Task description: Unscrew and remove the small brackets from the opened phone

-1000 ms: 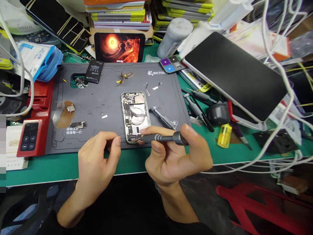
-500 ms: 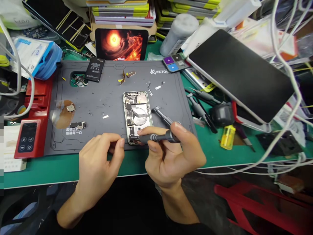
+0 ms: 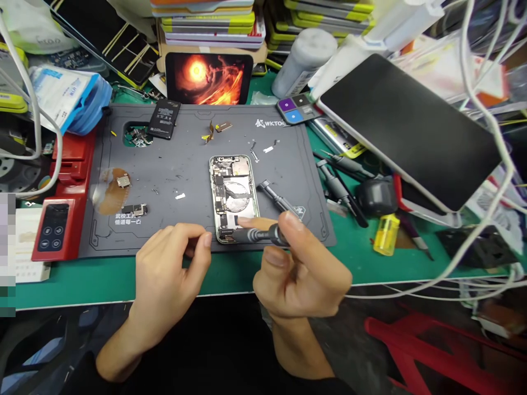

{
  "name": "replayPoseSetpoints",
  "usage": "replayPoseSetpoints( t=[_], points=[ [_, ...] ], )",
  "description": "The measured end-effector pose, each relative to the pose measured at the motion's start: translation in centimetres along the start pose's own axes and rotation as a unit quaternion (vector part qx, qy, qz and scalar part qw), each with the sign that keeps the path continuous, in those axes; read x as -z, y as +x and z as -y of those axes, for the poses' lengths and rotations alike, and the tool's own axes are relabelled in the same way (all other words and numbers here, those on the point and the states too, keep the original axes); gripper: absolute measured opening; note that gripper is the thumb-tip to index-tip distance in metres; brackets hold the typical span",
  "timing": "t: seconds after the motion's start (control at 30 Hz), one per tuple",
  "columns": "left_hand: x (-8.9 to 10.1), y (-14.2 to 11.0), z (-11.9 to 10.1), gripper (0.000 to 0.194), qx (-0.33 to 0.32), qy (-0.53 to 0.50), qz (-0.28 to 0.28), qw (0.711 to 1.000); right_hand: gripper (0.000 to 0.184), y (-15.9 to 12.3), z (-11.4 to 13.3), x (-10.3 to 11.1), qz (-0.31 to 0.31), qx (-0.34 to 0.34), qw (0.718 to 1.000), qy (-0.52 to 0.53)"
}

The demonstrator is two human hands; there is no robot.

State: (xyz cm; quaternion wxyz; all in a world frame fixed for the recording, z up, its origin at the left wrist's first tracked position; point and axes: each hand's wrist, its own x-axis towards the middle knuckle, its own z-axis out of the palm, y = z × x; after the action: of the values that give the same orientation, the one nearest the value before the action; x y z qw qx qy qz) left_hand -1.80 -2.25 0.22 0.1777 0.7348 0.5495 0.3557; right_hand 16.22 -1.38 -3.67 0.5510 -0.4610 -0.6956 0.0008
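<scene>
My right hand grips a dark grey precision screwdriver. Its tip end lies over the bottom of an opened phone, and the exact contact point is hard to see. Bare circuitry and a round coil show inside the phone's pale frame. My right index finger reaches along behind the driver to the phone's lower part. My left hand rests left of the phone at the mat's front edge, fingers curled in and thumb close to the index finger; nothing shows in it. A second screwdriver lies just right of the phone.
The grey work mat carries a black battery, a small circuit part, flex cables and loose bits. A lit tablet stands behind. A big dark tablet, tools and white cables crowd the right.
The view has shifted slightly. My right hand has turned on the screwdriver, its fingers now curled more tightly below the handle. My left hand stays curled in place.
</scene>
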Motion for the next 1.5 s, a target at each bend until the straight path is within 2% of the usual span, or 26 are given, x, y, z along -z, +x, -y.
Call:
replayPoseSetpoints(
  t=[0.07, 0.13, 0.3, 0.43, 0.53, 0.57, 0.6, 0.7, 0.8, 0.9, 1.0, 1.13, 1.3, 1.5],
  points=[
    [0.0, 0.0, 0.0, 0.021, -0.004, -0.001, 0.001, 1.0, 0.053, 0.4, 0.1, 0.1, -0.058, 0.061, 0.996, -0.023],
    [0.1, 0.0, 0.0, 0.02, -0.006, -0.002, 0.0, 1.0, 0.047, 0.9, 0.2, 0.1, -0.075, 0.085, 0.993, -0.014],
    [0.0, 0.1, 0.0, 0.021, -0.012, 0.0, -0.006, 1.0, 0.056, 1.6, 0.7, 0.2, -0.08, 0.071, 0.994, -0.006],
    [0.4, 0.0, -0.3, 0.018, -0.07, 0.022, 0.008, 0.997, 0.048, 1.8, 0.9, 0.2, -0.068, 0.072, 0.995, 0.022],
    [1.7, -0.3, -0.1, 0.009, -0.11, 0.041, 0.019, 0.993, 0.048, 1.8, 1.0, 0.3, -0.065, 0.069, 0.995, 0.009],
    [2.4, -0.3, 0.2, 0.004, -0.117, 0.056, 0.019, 0.991, 0.048, 1.8, 1.1, 0.3, -0.061, 0.067, 0.996, 0.011],
    [3.2, -0.3, 0.6, 0.008, -0.116, 0.089, 0.002, 0.989, 0.049, 1.8, 1.1, 0.4, -0.058, 0.066, 0.996, 0.019],
    [5.3, 0.0, 2.7, 0.036, -0.065, 0.239, -0.053, 0.967, 0.055, 1.8, 1.2, 0.4, -0.054, 0.058, 0.996, 0.04],
    [6.5, 0.5, 4.9, 0.044, -0.038, 0.291, -0.033, 0.956, 0.052, 2.1, 1.1, 0.1, -0.042, 0.064, 0.996, 0.045],
    [6.9, 0.8, 6.1, 0.036, -0.039, 0.288, -0.012, 0.957, 0.06, 2.3, 1.0, -0.2, -0.028, 0.07, 0.995, 0.06],
    [6.7, 0.9, 6.1, 0.024, -0.04, 0.276, -0.015, 0.96, 0.072, 2.2, 1.0, -0.3, -0.01, 0.068, 0.996, 0.055],
    [5.8, 0.7, 4.8, 0.016, -0.052, 0.219, -0.015, 0.974, 0.073, 1.4, 1.0, 0.1, -0.006, 0.045, 0.997, 0.067],
    [3.5, 0.4, 2.4, 0.008, -0.057, 0.092, 0.045, 0.993, 0.076, 0.5, 0.7, 0.5, -0.06, 0.035, 0.994, 0.084],
    [2.0, 0.6, 1.8, 0.006, -0.055, 0.054, 0.022, 0.997, 0.079, 0.1, 0.3, 0.7, -0.078, 0.01, 0.993, 0.092]
  ],
)
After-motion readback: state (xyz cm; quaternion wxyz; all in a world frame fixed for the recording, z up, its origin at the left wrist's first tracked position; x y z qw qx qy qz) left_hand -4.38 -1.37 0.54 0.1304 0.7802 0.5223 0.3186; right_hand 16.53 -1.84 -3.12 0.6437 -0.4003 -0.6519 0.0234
